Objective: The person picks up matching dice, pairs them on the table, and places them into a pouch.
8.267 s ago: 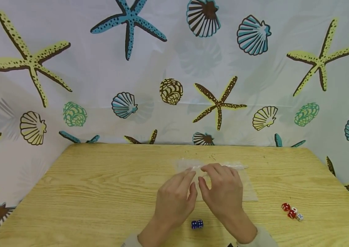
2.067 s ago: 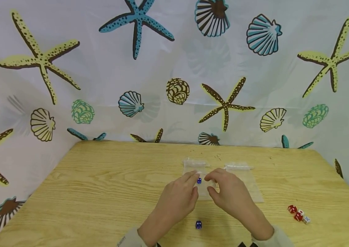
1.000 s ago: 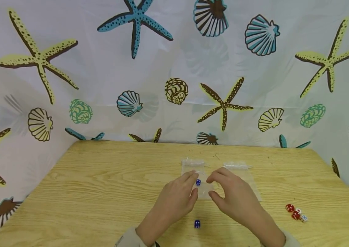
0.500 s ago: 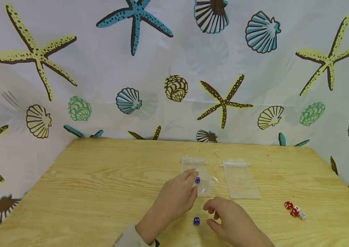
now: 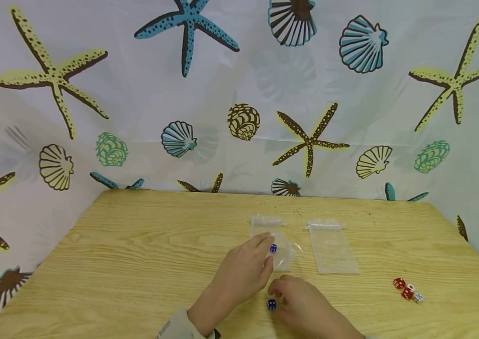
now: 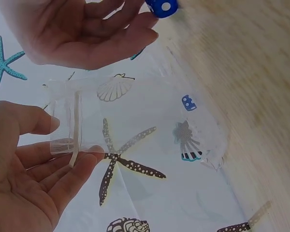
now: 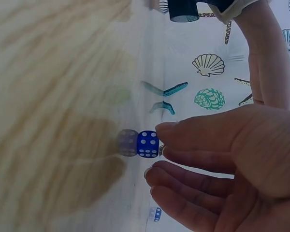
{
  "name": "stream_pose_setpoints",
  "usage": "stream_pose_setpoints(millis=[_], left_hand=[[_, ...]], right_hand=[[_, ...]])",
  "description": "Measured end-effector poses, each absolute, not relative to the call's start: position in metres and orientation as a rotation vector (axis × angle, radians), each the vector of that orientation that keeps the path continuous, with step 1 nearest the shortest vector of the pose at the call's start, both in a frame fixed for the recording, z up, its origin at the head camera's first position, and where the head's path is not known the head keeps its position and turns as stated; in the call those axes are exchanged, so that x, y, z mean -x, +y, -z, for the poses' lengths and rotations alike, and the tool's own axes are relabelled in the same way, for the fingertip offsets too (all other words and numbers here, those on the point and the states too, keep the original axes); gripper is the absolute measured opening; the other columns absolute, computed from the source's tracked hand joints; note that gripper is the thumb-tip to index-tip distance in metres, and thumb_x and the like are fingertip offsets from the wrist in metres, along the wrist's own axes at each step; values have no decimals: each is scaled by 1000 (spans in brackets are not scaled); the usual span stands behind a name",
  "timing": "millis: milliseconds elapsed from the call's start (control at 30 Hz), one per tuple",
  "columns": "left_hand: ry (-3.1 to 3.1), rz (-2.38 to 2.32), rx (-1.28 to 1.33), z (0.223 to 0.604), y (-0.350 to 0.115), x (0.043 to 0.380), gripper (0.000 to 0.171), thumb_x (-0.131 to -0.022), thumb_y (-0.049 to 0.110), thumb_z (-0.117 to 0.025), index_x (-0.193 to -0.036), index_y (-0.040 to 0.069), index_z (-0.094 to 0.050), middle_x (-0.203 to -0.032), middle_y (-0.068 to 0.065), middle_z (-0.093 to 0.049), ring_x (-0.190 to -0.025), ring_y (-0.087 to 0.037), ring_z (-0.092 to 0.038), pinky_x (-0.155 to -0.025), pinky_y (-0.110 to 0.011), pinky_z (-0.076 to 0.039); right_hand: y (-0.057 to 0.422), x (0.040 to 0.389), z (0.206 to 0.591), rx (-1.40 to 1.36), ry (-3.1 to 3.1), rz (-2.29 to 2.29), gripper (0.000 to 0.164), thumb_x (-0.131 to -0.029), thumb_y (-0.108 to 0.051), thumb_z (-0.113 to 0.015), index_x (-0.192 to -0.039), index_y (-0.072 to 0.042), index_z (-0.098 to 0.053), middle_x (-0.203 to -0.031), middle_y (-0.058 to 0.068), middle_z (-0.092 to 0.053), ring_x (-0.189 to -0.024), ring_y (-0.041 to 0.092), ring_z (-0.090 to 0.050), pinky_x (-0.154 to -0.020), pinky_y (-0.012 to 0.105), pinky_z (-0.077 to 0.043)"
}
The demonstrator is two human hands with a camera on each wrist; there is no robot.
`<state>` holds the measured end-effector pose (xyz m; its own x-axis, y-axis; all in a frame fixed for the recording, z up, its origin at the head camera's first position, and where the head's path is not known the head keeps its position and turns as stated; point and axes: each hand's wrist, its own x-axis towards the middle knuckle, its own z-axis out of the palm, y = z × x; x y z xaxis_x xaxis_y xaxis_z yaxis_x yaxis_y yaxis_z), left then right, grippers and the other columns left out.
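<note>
My left hand [image 5: 243, 268] holds a small clear bag [image 6: 135, 135] near its mouth, thumb on one side and fingers on the other. A blue die [image 5: 273, 248] with white pips shows inside the bag's far end. A second blue die [image 5: 272, 305] sits on the wooden table in front of me. My right hand [image 5: 303, 303] is beside this die, with thumb and index fingertips right at its edge in the right wrist view, fingers loosely bent and parted. The bag's mouth is partly hidden behind my left fingers in the head view.
Another clear bag [image 5: 333, 249] lies flat right of centre, and one more bag top [image 5: 267, 220] shows behind the left hand. Two red dice [image 5: 399, 283] and two white dice [image 5: 419, 297] are grouped at the right. A patterned cloth [image 5: 205, 103] surrounds the table.
My right hand has left the bag and come down and left to the blue die on the table. My left hand stays on its bag; one blue die from the table is now in it.
</note>
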<state>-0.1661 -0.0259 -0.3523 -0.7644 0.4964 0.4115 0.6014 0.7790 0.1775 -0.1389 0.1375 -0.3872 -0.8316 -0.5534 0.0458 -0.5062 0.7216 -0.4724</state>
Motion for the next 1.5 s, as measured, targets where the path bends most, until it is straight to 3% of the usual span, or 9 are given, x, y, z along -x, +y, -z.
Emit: stream_pose_setpoints(millis=[200,400,700,1233,1500], left_hand=[[-2616,436,842,352,-25,166,33,-90,15,-63,-119,0,-63,-122,-12,-64,-102,-23,-67,-73,-33,-58],[-2612,440,845,352,-25,166,33,-90,16,-62,-119,0,-63,-122,-12,-64,-101,-23,-67,-73,-32,-58],[-2616,460,856,354,-26,165,33,-91,15,-61,-120,0,-63,-122,-13,-64,-101,-23,-68,-69,-30,-57],[-2619,452,861,353,-27,167,33,-91,15,-62,-120,0,-63,-121,-13,-64,-95,-22,-69,-67,-27,-57],[-2609,462,876,354,-27,165,33,-90,14,-62,-119,-2,-63,-120,-14,-64,-96,-22,-68,-71,-28,-57]], right_hand=[[134,142,394,956,2800,739,9,-79,-4,-70,-87,-8,-71,-82,-4,-65,-73,3,-57,-66,20,-49],[133,143,397,996,2817,680,10,-77,-4,-73,-83,-11,-70,-80,-7,-64,-72,1,-55,-65,19,-49],[133,142,393,980,2781,649,18,-75,-1,-72,-90,-8,-68,-80,-6,-64,-69,-1,-53,-63,18,-48],[148,135,336,1075,2817,743,14,-79,-5,-74,-86,-12,-66,-82,-9,-62,-72,1,-55,-65,17,-49],[149,139,321,1032,3072,944,19,-77,1,-75,-89,-10,-65,-83,-4,-62,-71,3,-56,-64,21,-53]])
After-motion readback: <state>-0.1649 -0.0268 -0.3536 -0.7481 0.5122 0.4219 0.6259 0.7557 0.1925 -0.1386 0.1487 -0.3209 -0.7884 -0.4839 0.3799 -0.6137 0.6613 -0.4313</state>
